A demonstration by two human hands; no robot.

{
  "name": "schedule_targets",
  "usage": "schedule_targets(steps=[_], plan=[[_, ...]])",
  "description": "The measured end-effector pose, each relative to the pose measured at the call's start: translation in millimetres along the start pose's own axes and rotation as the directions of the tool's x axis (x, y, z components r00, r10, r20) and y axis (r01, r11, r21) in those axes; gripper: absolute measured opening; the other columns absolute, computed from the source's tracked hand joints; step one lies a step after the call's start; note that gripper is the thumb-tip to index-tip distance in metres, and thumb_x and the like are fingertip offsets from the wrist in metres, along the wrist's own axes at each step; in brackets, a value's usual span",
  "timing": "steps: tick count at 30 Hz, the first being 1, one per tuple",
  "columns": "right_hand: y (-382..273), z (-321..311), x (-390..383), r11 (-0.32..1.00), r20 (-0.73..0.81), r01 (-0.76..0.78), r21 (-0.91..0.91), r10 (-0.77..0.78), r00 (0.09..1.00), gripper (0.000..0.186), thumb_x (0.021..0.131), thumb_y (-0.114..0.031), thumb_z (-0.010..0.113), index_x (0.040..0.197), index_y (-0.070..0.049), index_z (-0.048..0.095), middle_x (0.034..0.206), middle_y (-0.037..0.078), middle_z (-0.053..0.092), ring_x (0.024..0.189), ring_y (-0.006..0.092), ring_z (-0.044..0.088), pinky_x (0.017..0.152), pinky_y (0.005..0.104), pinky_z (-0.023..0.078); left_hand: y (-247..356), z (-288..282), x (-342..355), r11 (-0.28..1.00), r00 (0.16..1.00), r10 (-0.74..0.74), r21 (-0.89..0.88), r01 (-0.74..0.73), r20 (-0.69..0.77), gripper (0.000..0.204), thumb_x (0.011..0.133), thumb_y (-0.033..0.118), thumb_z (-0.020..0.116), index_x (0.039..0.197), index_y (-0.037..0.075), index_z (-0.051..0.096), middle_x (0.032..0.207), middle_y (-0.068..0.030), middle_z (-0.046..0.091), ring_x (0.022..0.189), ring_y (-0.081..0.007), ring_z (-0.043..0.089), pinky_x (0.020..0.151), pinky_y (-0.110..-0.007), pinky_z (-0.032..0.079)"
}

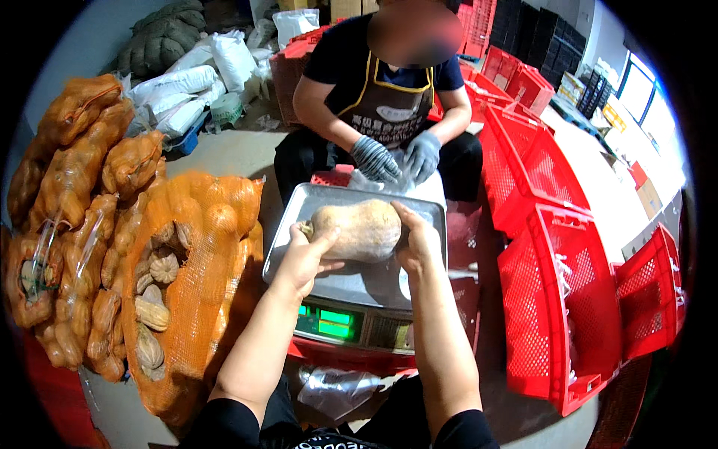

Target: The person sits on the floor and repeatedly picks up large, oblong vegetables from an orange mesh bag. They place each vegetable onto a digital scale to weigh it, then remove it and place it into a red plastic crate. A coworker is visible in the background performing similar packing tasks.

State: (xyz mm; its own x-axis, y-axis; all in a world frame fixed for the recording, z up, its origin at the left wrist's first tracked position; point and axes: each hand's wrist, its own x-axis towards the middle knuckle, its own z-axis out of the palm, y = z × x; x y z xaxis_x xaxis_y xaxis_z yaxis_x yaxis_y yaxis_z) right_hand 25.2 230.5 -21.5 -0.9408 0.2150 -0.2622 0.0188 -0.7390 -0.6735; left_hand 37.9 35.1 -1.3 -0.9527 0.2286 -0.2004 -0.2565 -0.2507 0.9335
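A pale tan butternut squash (357, 230) lies horizontally in both my hands, over the steel pan (344, 292) of a weighing scale with lit green displays (335, 323). My left hand (310, 258) grips its stem end at the left, thumb on top. My right hand (415, 239) holds the rounded right end with curled fingers. Whether the squash rests on the pan or hangs just above it I cannot tell.
Orange mesh sacks of squash (213, 277) pile at my left, one torn open. Red plastic crates (542, 284) line my right. Opposite, a seated co-worker (381, 105) in striped and grey gloves handles clear plastic. White sacks (191, 82) are stacked behind.
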Motion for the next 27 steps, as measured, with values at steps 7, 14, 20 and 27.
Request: schedule_targets(steps=[7, 14, 20, 27], plan=[[2, -4, 3, 0.994, 0.016, 0.096, -0.044, -0.096, 0.995, 0.037, 0.088, -0.005, 0.04, 0.12, 0.009, 0.051, 0.111, 0.018, 0.061, 0.102, 0.0249, 0.059, 0.091, 0.0347, 0.046, -1, 3, -2, 0.999, 0.999, -0.039, -0.024, 0.039, 0.014, 0.075, 0.08, 0.023, 0.073, 0.132, 0.014, 0.021, 0.129, -0.0149, 0.037, 0.109, -0.0284, 0.052, 0.075, -0.044, 0.054], [7, -26, 27, 0.993, 0.187, 0.115, -0.024, -0.108, 0.976, 0.031, 0.087, -0.007, 0.042, 0.109, 0.009, 0.057, 0.105, 0.016, 0.063, 0.094, 0.0237, 0.062, 0.087, 0.0327, 0.047, 2, 2, 5, 0.997, 0.994, -0.037, 0.074, 0.03, 0.102, 0.05, 0.094, 0.016, 0.052, 0.135, 0.016, 0.024, 0.124, -0.0105, 0.048, 0.102, -0.025, 0.059, 0.073, -0.041, 0.057], [7, -23, 23, 0.978, 0.15, 0.109, -0.179, -0.082, 0.985, 0.033, 0.094, -0.019, 0.046, 0.116, 0.004, 0.056, 0.113, 0.013, 0.062, 0.105, 0.0224, 0.057, 0.095, 0.0335, 0.042, -3, -21, 1, 0.984, 0.97, -0.017, -0.165, 0.058, 0.242, 0.035, 0.097, 0.029, 0.042, 0.123, 0.006, 0.047, 0.11, -0.0106, 0.062, 0.095, -0.0209, 0.064, 0.083, -0.04, 0.053], [-11, -36, 29, 0.944, 0.412, 0.139, -0.299, -0.004, 0.911, 0.049, 0.093, -0.026, 0.041, 0.134, 0.001, 0.04, 0.133, 0.016, 0.048, 0.124, 0.0261, 0.045, 0.103, 0.0403, 0.034, -10, -42, -3, 0.993, 0.998, 0.041, -0.113, -0.046, -0.045, 0.033, 0.085, 0.019, 0.057, 0.112, 0.001, 0.055, 0.092, -0.0065, 0.062, 0.075, -0.0135, 0.058, 0.061, -0.029, 0.048]])
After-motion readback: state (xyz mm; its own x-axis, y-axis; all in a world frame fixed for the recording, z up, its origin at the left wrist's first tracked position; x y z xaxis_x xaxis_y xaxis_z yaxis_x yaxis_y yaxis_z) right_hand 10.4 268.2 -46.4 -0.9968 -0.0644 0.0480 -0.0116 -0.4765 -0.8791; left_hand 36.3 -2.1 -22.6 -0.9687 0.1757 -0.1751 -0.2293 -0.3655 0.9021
